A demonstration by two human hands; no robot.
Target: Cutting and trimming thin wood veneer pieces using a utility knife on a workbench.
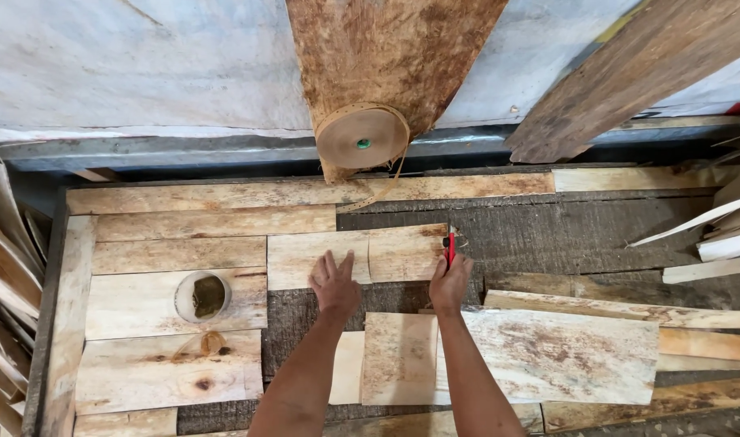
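My left hand (334, 283) lies flat with fingers spread on a pale wood veneer sheet (317, 256) in the middle of the work surface. Beside that sheet, edge to edge, sits a second veneer piece (406, 251). My right hand (449, 283) grips a red-handled cutter (449, 248) upright at the right edge of that second piece. A roll of brown paper tape (362, 137) hangs on the wall above, and its strip (384, 188) trails down toward the sheets.
Joined veneer sheets (176, 303) cover the left side, one with a round hole (202, 296). A larger stained sheet (564, 356) lies at the right front. Loose strips (710, 235) stack at the right; bent veneer (2, 267) leans at the left. A plank (629, 73) slants at the top right.
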